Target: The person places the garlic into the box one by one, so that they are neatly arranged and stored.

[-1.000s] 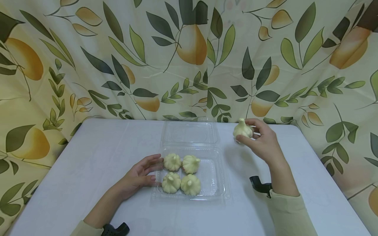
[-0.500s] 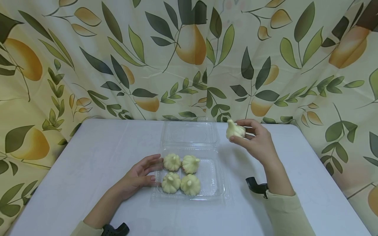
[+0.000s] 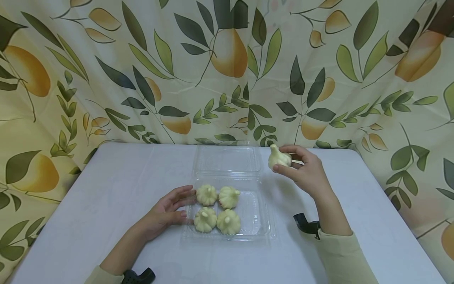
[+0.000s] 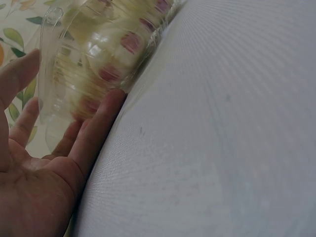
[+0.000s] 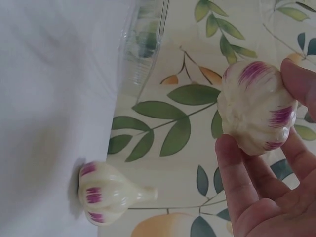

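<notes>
My right hand point(image 3: 309, 172) pinches a cream garlic bulb point(image 3: 279, 157) between thumb and fingers, above the table's far right part. Purple streaks show on this bulb's side in the right wrist view. A second garlic bulb point(image 5: 106, 193) stands on the tabletop there; the head view does not show it, likely behind the hand. Several garlic bulbs point(image 3: 228, 222) sit in the left and middle part of a clear plastic clamshell box point(image 3: 257, 225). With fingers extended, my left hand point(image 3: 166, 209) touches the box's left side. The left wrist view shows its fingertips against the clear wall point(image 4: 54, 74).
The box's clear lid point(image 3: 228, 159) lies folded back toward the table's far edge. A white cloth covers the table point(image 3: 124, 177). Behind it hangs a curtain point(image 3: 213, 98) printed with leaves and fruit. A black wrist mount point(image 3: 306, 225) sits on each forearm.
My right hand has moved left with the garlic bulb, closer to the box's lid, slowing in the last half second. My left hand and the bulbs in the box stay put.
</notes>
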The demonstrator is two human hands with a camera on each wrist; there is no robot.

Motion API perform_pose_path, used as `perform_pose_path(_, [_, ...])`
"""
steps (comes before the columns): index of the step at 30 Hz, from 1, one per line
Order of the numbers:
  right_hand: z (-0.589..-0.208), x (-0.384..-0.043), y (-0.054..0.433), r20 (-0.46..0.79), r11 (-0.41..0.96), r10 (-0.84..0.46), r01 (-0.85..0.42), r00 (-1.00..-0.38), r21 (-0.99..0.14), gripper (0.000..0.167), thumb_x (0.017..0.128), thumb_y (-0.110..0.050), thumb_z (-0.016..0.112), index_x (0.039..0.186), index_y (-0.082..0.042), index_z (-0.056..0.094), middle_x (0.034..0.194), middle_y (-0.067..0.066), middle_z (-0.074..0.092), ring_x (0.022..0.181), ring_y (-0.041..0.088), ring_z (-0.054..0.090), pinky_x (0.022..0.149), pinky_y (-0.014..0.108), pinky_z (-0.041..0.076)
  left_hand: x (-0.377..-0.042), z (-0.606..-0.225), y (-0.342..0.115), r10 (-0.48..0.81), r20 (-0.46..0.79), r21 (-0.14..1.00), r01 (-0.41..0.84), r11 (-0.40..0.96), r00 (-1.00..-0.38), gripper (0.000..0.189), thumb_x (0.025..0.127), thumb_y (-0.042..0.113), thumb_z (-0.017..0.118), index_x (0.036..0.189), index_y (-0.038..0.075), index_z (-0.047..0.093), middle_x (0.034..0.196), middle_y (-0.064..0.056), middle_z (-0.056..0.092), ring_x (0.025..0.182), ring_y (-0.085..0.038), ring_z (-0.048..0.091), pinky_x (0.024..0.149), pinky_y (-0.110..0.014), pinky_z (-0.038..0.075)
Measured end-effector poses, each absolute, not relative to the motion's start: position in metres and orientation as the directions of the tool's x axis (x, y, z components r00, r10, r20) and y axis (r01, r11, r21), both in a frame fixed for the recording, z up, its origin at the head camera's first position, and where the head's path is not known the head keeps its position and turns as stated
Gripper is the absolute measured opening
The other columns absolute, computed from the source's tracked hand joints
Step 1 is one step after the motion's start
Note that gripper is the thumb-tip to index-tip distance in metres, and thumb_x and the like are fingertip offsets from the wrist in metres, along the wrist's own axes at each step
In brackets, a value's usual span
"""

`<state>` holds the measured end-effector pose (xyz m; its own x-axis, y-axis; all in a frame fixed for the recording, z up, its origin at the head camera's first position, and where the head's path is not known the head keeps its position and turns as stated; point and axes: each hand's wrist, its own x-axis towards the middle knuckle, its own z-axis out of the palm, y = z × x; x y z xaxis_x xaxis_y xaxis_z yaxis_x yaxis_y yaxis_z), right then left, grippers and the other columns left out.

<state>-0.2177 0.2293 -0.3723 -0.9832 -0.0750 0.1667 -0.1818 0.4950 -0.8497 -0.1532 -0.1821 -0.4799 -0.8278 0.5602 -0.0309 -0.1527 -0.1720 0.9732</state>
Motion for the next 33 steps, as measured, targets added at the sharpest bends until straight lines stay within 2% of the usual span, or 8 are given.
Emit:
perform_pose_path(7, [-0.3712,-0.2173,0.2282,0.172,0.498,-0.095,-0.196,-0.981,-0.844,0.056,0.077,-0.024,0.088,0.125,-0.010,0.064,0.136,0.006,0.056,0.113,0.024,0.058,0.083,0.013,0.053,-0.1535,-0.4801,-0.1819,0.562,-0.031,0.973,-0.154,-0.173,-0.827,0.075,0.093,-0.002,0.061,0.157,0.006,0.022,0.161,-0.020,0.019,0.144,-0.034,0.033,0.094,-0.053,0.054])
perform_pose_path(13, [-0.3706,-0.2165,0.2280,0.126,0.492,-0.111,-0.165,-0.986,-0.855,0.057,0.077,-0.026,0.087,0.127,-0.012,0.063,0.139,0.009,0.052,0.113,0.033,0.064,0.081,0.016,0.055,-0.1536,-0.4815,-0.1826,0.566,-0.024,0.973,-0.149,-0.176,-0.824,0.074,0.094,-0.002,0.060,0.157,0.006,0.022,0.161,-0.021,0.019,0.144,-0.034,0.033,0.094,-0.053,0.054])
perform_pose_path(18, [-0.3702,-0.2160,0.2265,0.097,0.484,-0.129,-0.149,-0.987,-0.863,0.057,0.077,-0.026,0.087,0.126,-0.012,0.063,0.136,0.012,0.054,0.110,0.037,0.066,0.081,0.020,0.056,-0.1535,-0.4809,-0.1825,0.568,-0.021,0.973,-0.146,-0.176,-0.823,0.074,0.094,-0.002,0.060,0.156,0.006,0.022,0.161,-0.021,0.019,0.144,-0.033,0.033,0.094,-0.053,0.054])
perform_pose_path(28, [-0.3706,-0.2140,0.2215,0.115,0.479,-0.155,-0.176,-0.981,-0.860,0.055,0.078,-0.024,0.087,0.125,-0.010,0.064,0.133,0.011,0.056,0.108,0.033,0.066,0.081,0.017,0.055,-0.1538,-0.4797,-0.1826,0.563,-0.041,0.975,-0.155,-0.156,-0.826,0.075,0.094,-0.001,0.061,0.157,0.007,0.021,0.161,-0.019,0.021,0.145,-0.033,0.034,0.094,-0.052,0.054])
perform_pose_path(33, [-0.3724,-0.2147,0.2190,0.125,0.476,-0.172,-0.194,-0.977,-0.858,0.052,0.078,-0.023,0.087,0.124,-0.012,0.065,0.133,0.008,0.057,0.112,0.027,0.062,0.086,0.016,0.054,-0.1533,-0.4790,-0.1824,0.563,-0.047,0.974,-0.162,-0.156,-0.825,0.075,0.094,0.000,0.061,0.157,0.008,0.021,0.161,-0.017,0.022,0.145,-0.034,0.033,0.095,-0.054,0.053])
